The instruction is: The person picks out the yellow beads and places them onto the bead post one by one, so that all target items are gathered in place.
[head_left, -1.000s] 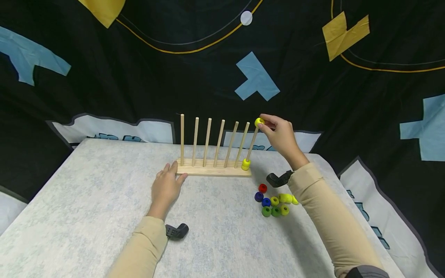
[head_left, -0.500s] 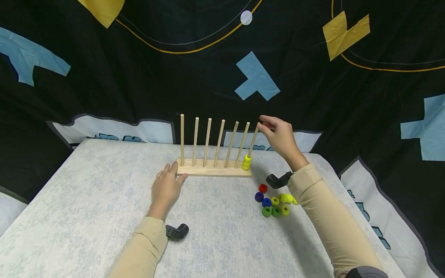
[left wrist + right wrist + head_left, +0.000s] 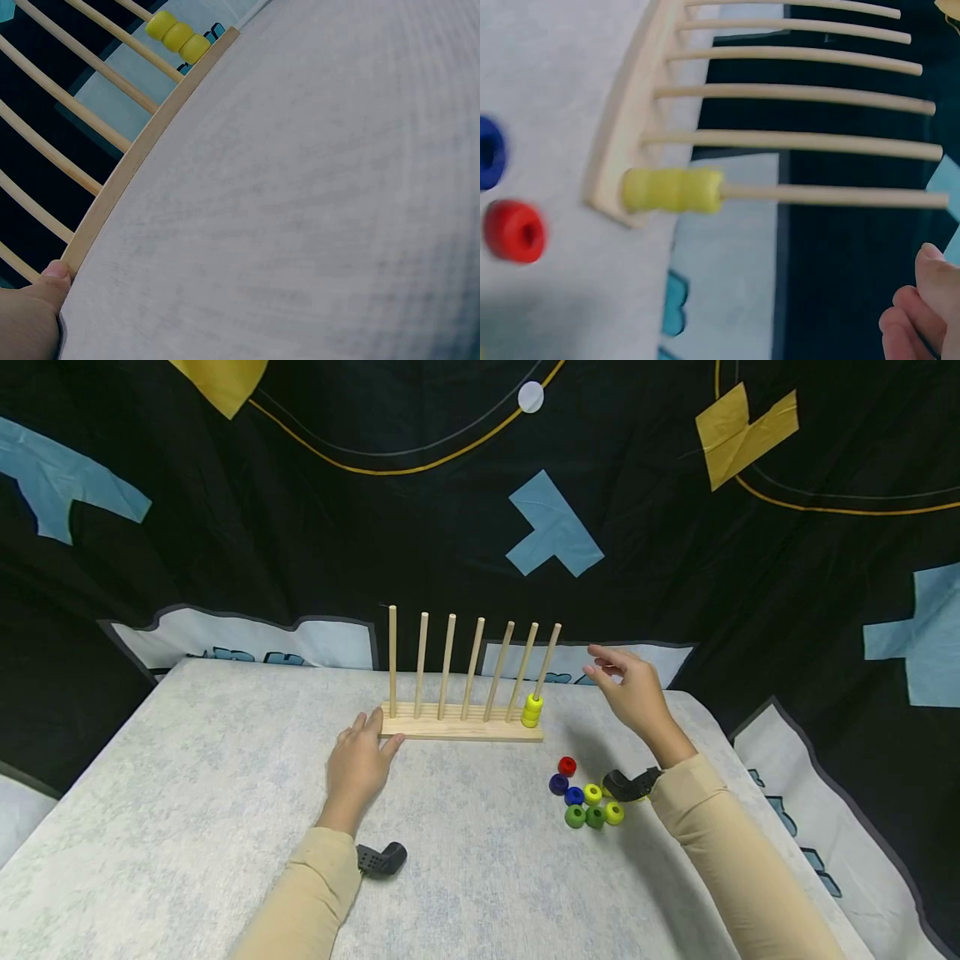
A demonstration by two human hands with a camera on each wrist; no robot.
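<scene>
A wooden peg rack (image 3: 461,724) with several upright pegs stands near the table's far side. Its rightmost peg carries three stacked yellow beads (image 3: 673,190) at the bottom. My left hand (image 3: 359,762) holds the rack's left end, thumb at the front edge and fingers at the end; the left wrist view shows the thumb (image 3: 54,276) against the base. To the right of the loaded peg my right hand (image 3: 633,689) is in the air, apart from the rack, holding nothing. In the right wrist view its curved fingers (image 3: 911,319) lie beyond the peg's tip.
Loose beads lie on the table right of the rack: a red bead (image 3: 567,767), blue beads (image 3: 574,797), green beads (image 3: 575,816) and yellow beads (image 3: 613,813). The right wrist camera (image 3: 630,785) partly covers some. A dark curtain (image 3: 337,543) hangs behind the table.
A yellow bead left my right hand and dropped down the rightmost peg onto the two there. That hand then moved right and down, away from the peg. My left hand stayed put.
</scene>
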